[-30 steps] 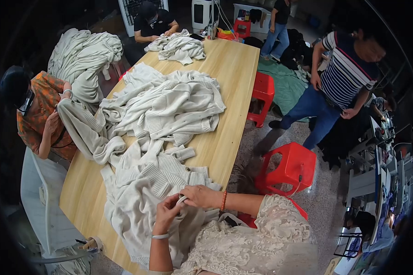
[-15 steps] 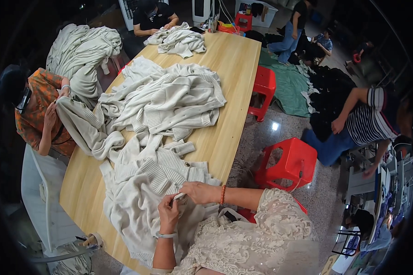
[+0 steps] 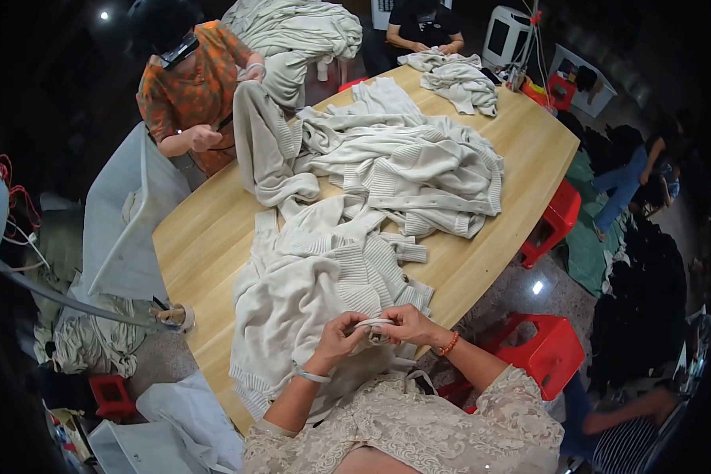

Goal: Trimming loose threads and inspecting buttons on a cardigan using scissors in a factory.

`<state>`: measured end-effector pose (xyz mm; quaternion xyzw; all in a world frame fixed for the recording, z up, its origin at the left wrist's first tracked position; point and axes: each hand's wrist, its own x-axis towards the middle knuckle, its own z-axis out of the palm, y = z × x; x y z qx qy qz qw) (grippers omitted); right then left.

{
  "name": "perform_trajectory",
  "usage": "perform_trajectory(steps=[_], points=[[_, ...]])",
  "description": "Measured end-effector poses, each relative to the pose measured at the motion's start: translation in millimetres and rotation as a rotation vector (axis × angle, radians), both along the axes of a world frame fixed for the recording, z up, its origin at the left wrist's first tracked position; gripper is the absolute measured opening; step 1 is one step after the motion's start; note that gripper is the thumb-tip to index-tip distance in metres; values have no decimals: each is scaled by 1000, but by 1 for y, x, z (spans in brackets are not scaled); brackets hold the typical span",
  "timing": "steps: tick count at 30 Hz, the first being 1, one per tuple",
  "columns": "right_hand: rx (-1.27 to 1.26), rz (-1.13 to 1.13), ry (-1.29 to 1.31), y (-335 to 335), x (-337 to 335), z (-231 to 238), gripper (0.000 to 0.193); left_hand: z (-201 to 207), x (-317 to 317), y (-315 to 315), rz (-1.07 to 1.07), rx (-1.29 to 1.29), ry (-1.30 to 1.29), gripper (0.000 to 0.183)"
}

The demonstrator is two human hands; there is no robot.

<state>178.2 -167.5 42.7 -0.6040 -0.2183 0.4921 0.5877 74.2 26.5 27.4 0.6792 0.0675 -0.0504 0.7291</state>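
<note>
A cream knitted cardigan [image 3: 288, 304] with ribbed bands and small buttons lies bunched on the table in front of me. Its near edge is pinched up between my two hands, close to my body. My left hand [image 3: 340, 335] grips this folded edge with closed fingers. Right beside it, my right hand [image 3: 408, 324], with a beaded bracelet at the wrist, pinches the same edge. A narrow pale fold of fabric spans the gap between the fingertips. Whether anything small is hidden inside the fold, I cannot tell.
More cream cardigans [image 3: 442, 170] are heaped on the wooden table [image 3: 205, 261]. Across at the left, a person in an orange patterned top [image 3: 213, 67] handles a sleeve. A white bin [image 3: 110, 237] stands by the left edge; a red stool [image 3: 557, 347] is at my right.
My view has swung left, so the table appears further right. My hands now sit level, side by side on the folded edge. One hand of the person across has drawn away from the sleeve.
</note>
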Motion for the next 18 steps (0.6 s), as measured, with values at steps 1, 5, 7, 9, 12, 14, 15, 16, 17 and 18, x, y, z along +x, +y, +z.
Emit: perform_trajectory(steps=[1, 5, 7, 9, 12, 14, 15, 16, 17, 18], points=[[-1, 10, -3, 1, -1, 1, 24, 1, -4, 0, 10, -1, -3, 22], [84, -42, -13, 8, 1, 24, 20, 37, -17, -2, 61, 389, -213, 45], [172, -61, 51, 7, 9, 42, 18, 45, -24, 11, 48, 869, -382, 67], [329, -108, 122, 8, 14, 55, 18, 22, -51, 23, 168, 1096, -216, 59], [398, -41, 58, 5, 25, 67, 24, 15, -63, 44, 366, 637, -48, 34], [305, -77, -338, 13, 30, 65, 49, 28, -59, 52, 505, 415, -149, 29], [161, -91, -643, 18, 30, 80, 58, 37, -60, 58, 527, 298, -152, 28], [129, -35, -840, 22, 28, 85, 75, 54, -57, 55, 530, 238, -192, 24], [168, -11, -954, 26, 23, 82, 77, 76, -51, 46, 487, 243, -203, 24], [208, 14, -1069, 31, 16, 78, 79, 92, -46, 36, 444, 248, -213, 25]])
